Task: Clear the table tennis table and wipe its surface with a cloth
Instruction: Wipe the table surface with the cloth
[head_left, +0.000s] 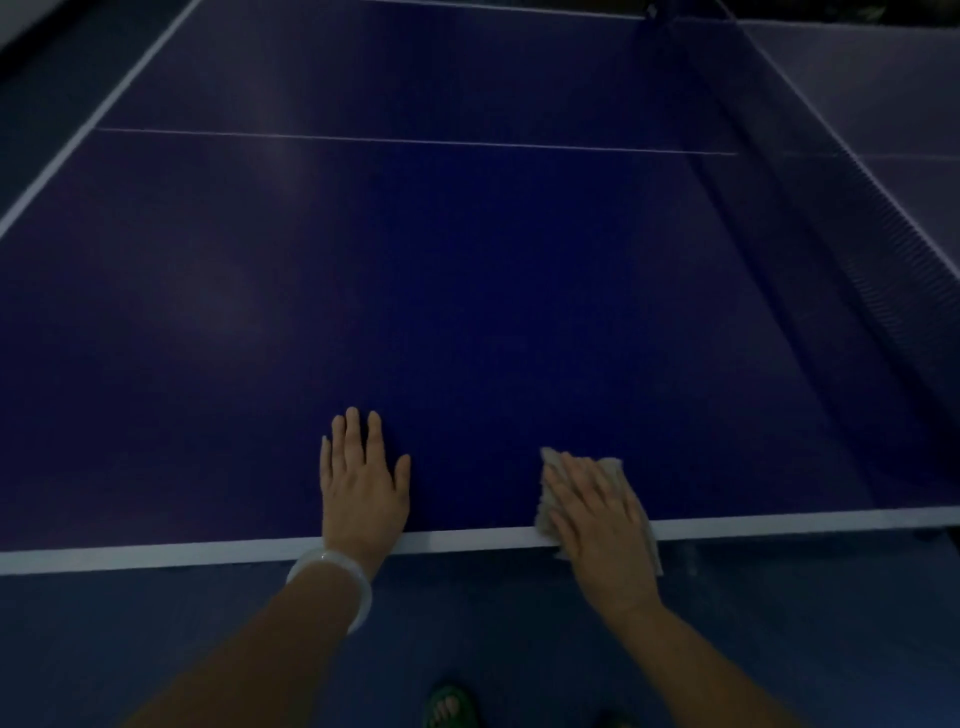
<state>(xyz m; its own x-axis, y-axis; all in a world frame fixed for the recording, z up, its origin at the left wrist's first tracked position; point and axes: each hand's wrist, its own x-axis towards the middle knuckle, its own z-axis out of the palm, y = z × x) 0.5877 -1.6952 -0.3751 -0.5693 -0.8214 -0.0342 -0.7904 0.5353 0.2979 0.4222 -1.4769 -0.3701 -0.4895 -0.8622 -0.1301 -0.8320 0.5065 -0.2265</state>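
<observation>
The dark blue table tennis table (467, 291) fills the view, its white near edge line running across the lower part. My left hand (363, 483) lies flat on the surface just past that edge, fingers straight, a pale bangle on the wrist. My right hand (597, 514) presses flat on a beige cloth (613, 467) that lies over the near edge, partly hanging off it. Most of the cloth is hidden under the hand.
The net (841, 208) runs diagonally along the right side, with the paler far half of the table beyond it. A white centre line crosses the table. Blue floor lies below the near edge, and my foot in a green sandal (449, 704) shows at the bottom.
</observation>
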